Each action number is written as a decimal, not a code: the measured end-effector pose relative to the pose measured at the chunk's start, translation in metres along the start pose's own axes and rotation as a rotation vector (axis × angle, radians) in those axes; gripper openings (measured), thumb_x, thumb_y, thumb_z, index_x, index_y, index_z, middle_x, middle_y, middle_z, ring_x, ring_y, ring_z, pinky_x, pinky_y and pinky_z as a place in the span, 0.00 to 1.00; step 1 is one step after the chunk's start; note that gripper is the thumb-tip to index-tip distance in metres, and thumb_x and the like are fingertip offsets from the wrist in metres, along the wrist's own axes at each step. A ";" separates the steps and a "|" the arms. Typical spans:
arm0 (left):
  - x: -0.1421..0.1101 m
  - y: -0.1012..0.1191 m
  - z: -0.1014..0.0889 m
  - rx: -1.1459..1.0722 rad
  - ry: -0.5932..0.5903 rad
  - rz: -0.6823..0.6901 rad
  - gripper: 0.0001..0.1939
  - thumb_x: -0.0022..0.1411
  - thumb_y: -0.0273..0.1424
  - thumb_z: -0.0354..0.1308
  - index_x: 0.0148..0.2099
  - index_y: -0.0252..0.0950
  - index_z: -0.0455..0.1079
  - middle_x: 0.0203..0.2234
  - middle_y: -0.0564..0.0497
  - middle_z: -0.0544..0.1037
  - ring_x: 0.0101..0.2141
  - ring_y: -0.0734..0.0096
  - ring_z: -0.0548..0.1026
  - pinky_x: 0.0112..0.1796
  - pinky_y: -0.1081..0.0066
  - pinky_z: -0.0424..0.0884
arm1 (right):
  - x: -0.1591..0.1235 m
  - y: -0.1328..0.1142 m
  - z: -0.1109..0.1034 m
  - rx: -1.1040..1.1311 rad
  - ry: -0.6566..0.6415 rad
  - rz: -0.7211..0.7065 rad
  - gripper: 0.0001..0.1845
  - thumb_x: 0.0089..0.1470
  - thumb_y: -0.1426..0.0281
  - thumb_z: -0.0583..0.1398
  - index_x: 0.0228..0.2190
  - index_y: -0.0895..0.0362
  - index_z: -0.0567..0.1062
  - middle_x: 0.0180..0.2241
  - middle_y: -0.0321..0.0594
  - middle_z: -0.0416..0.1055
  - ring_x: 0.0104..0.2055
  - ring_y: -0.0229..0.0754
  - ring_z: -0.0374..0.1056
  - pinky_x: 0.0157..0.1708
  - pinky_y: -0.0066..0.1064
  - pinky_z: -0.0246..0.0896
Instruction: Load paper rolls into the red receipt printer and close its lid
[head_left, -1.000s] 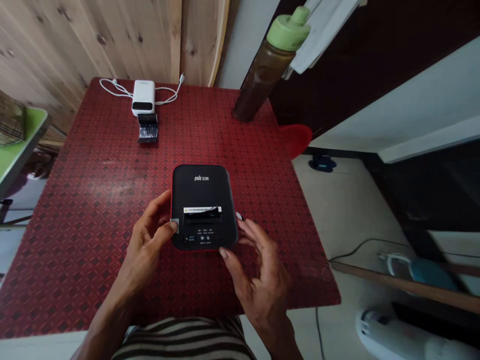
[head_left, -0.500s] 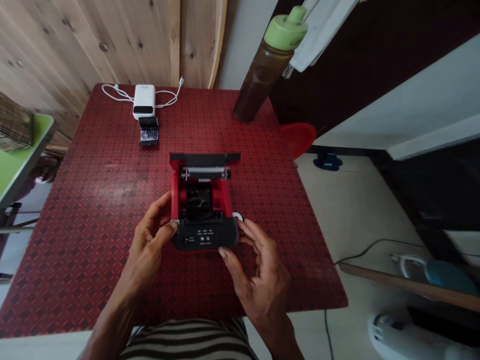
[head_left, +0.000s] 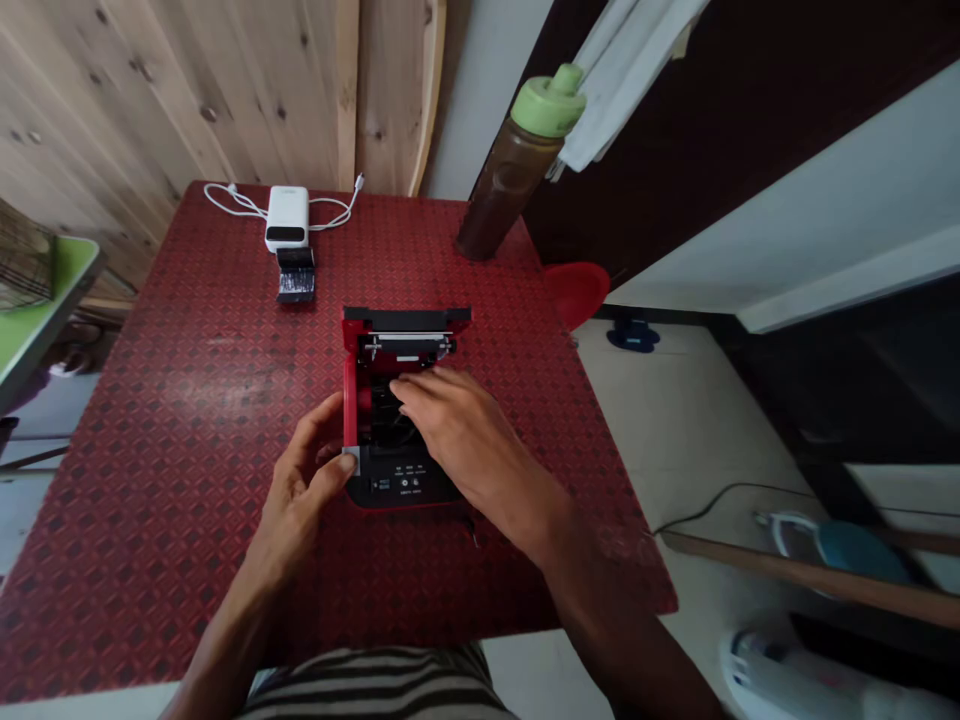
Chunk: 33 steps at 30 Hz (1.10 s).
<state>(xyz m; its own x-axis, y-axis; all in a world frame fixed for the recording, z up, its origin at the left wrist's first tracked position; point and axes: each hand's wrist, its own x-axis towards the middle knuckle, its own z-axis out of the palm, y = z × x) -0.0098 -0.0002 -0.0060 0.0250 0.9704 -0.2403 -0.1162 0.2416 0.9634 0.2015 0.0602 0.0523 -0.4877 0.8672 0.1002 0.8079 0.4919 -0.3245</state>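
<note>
A small red and black printer (head_left: 401, 488) stands on the table before me, its lid (head_left: 409, 320) raised at the far side. The near black panel carries small buttons and a little screen. My left hand (head_left: 304, 475) is closed on the left side of the printer, thumb on the grey corner and fingers along the red wall. From the right, my right hand (head_left: 457, 420) reaches into the bay, its fingers together and bent down at a glossy black roll (head_left: 390, 430). The hand covers the right part of the bay; its thumb is hidden.
Toward the back left lie a white power bank (head_left: 287, 215) with a white cable and a piece of crumpled black film (head_left: 296, 277). A brown bottle with a green cap (head_left: 506, 170) stands at the back right corner. A red stool (head_left: 581, 292) is beyond the table's right edge.
My right hand has left the printer's right front corner and moved up and left into its open bay, onto the black roll. My left hand keeps its hold.
</note>
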 end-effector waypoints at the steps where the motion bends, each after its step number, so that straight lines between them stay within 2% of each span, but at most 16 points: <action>1: 0.000 -0.001 0.000 -0.005 -0.004 0.002 0.36 0.69 0.50 0.72 0.75 0.47 0.74 0.73 0.44 0.77 0.78 0.35 0.66 0.66 0.46 0.77 | 0.010 -0.003 -0.001 -0.035 -0.099 0.027 0.15 0.75 0.82 0.58 0.48 0.59 0.85 0.52 0.51 0.87 0.56 0.54 0.82 0.60 0.47 0.77; 3: 0.001 -0.002 0.000 -0.022 -0.015 -0.001 0.37 0.69 0.50 0.73 0.75 0.47 0.74 0.73 0.43 0.77 0.77 0.35 0.67 0.64 0.46 0.79 | 0.025 -0.011 -0.003 -0.091 -0.237 0.071 0.16 0.75 0.82 0.57 0.49 0.61 0.84 0.53 0.54 0.86 0.58 0.56 0.81 0.61 0.47 0.76; 6: 0.003 -0.003 -0.001 -0.036 -0.036 -0.004 0.38 0.69 0.50 0.73 0.75 0.46 0.72 0.73 0.43 0.77 0.74 0.37 0.72 0.64 0.45 0.79 | 0.038 -0.021 -0.006 -0.144 -0.321 0.102 0.20 0.74 0.83 0.54 0.56 0.62 0.82 0.58 0.57 0.83 0.60 0.57 0.80 0.57 0.47 0.77; 11: 0.005 -0.003 -0.001 -0.065 -0.064 -0.009 0.39 0.68 0.51 0.73 0.75 0.44 0.70 0.72 0.41 0.78 0.70 0.40 0.77 0.66 0.43 0.77 | 0.049 -0.024 -0.007 -0.200 -0.362 0.115 0.26 0.73 0.84 0.50 0.62 0.63 0.79 0.56 0.60 0.83 0.56 0.56 0.82 0.52 0.45 0.79; 16: 0.005 -0.001 0.000 -0.071 -0.073 -0.009 0.38 0.68 0.51 0.73 0.74 0.44 0.70 0.71 0.40 0.78 0.68 0.42 0.79 0.66 0.44 0.77 | 0.047 -0.026 -0.008 -0.238 -0.348 0.116 0.22 0.71 0.83 0.57 0.61 0.64 0.80 0.55 0.60 0.84 0.54 0.57 0.84 0.48 0.44 0.80; 19: 0.004 0.001 0.000 -0.061 -0.078 -0.015 0.36 0.70 0.50 0.71 0.74 0.45 0.70 0.72 0.41 0.77 0.68 0.42 0.78 0.66 0.44 0.77 | 0.042 -0.028 -0.009 -0.276 -0.307 0.135 0.21 0.70 0.83 0.59 0.60 0.62 0.81 0.56 0.58 0.84 0.54 0.58 0.84 0.44 0.43 0.80; 22: 0.004 0.002 0.000 -0.044 -0.072 -0.010 0.37 0.70 0.50 0.71 0.74 0.45 0.70 0.72 0.40 0.77 0.68 0.40 0.78 0.65 0.44 0.77 | 0.039 -0.029 -0.008 -0.312 -0.253 0.127 0.19 0.70 0.83 0.59 0.55 0.60 0.83 0.51 0.54 0.87 0.49 0.56 0.84 0.39 0.41 0.77; 28: 0.003 0.004 0.001 -0.041 -0.056 -0.026 0.37 0.70 0.50 0.72 0.75 0.44 0.70 0.71 0.40 0.78 0.69 0.39 0.77 0.64 0.45 0.78 | 0.028 -0.031 -0.006 -0.308 -0.129 0.084 0.14 0.68 0.83 0.62 0.48 0.58 0.84 0.44 0.50 0.87 0.46 0.54 0.83 0.39 0.40 0.76; 30: 0.003 0.003 0.001 -0.038 -0.052 -0.020 0.38 0.69 0.50 0.72 0.74 0.44 0.70 0.72 0.40 0.78 0.71 0.38 0.76 0.65 0.46 0.78 | 0.018 -0.031 -0.011 -0.284 -0.049 0.062 0.12 0.66 0.82 0.64 0.45 0.57 0.84 0.42 0.48 0.87 0.45 0.53 0.83 0.40 0.41 0.76; 33: 0.003 0.002 0.000 -0.038 -0.054 -0.017 0.37 0.70 0.50 0.72 0.75 0.44 0.71 0.72 0.41 0.77 0.72 0.38 0.74 0.64 0.46 0.79 | -0.004 -0.021 -0.029 -0.144 0.142 0.022 0.08 0.67 0.77 0.66 0.43 0.55 0.84 0.42 0.44 0.86 0.45 0.52 0.83 0.44 0.42 0.77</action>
<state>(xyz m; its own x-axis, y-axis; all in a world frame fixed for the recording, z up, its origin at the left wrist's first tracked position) -0.0095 0.0036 -0.0048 0.0808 0.9652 -0.2488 -0.1533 0.2587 0.9537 0.1961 0.0491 0.0864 -0.4265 0.8749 0.2292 0.8615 0.4702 -0.1916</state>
